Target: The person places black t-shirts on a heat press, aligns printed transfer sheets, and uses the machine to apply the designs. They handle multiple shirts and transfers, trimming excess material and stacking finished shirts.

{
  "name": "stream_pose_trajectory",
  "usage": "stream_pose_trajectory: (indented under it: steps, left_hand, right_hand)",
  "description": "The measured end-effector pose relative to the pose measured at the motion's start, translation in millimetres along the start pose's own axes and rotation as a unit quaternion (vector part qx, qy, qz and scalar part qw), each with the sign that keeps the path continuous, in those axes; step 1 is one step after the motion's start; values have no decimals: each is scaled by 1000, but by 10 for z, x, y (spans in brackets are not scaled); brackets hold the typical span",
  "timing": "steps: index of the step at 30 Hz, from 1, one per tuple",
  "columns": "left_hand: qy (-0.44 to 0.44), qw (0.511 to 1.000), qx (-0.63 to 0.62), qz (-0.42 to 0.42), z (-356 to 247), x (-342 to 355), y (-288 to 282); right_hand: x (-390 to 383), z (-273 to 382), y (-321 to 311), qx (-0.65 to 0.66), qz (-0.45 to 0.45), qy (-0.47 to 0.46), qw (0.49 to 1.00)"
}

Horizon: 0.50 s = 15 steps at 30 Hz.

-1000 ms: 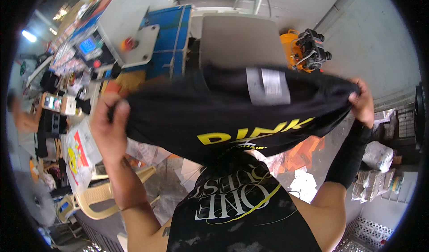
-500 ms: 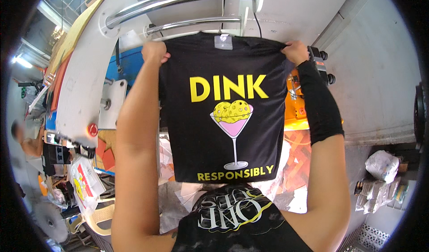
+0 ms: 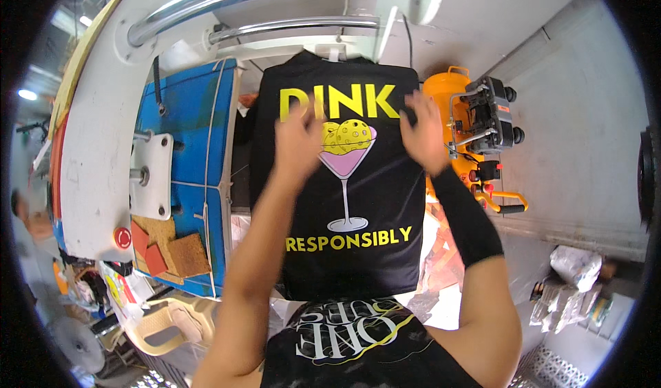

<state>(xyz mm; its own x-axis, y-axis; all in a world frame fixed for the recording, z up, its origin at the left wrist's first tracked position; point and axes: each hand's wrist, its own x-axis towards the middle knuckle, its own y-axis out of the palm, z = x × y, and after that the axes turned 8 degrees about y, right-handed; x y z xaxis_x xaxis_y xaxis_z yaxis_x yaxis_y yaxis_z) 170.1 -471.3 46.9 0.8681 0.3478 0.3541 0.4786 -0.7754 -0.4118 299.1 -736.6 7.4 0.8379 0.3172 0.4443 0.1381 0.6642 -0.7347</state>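
Observation:
A black T-shirt (image 3: 351,264) lies spread over a rectangular platen, printed with yellow lettering and a pink cocktail glass holding yellow perforated balls; its edges cover most of the platen. My left hand (image 3: 297,137), blurred, is over the upper left of the print, fingers apart and slightly bent. My right hand (image 3: 425,130) is at the upper right edge of the shirt, fingers apart, black sleeve on the forearm. Both hands are on or just over the fabric; contact is hard to tell.
A white press machine (image 3: 96,126) with chrome bars and red button stands at left, beside a blue padded board (image 3: 186,150) carrying cork pieces. An orange compressor (image 3: 482,123) is at right, a beige plastic chair (image 3: 158,326) lower left. A blurred person (image 3: 31,209) is at far left.
The shirt, held up by its shoulders earlier, now lies on the platen. My hands have let go of its top corners and moved down and inward over it.

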Motion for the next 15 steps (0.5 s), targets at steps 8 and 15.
stream_pose_trajectory:
  steps: [8,15]
  left_hand:
    - [23,966,36,257,-950,-2908,-1109]
    - [93,962,165,194,-928,-3137,-1508]
  right_hand:
    - [-2099,773,-761,-178,228,76,954]
    - [-2824,811,-867,11,191,244,951]
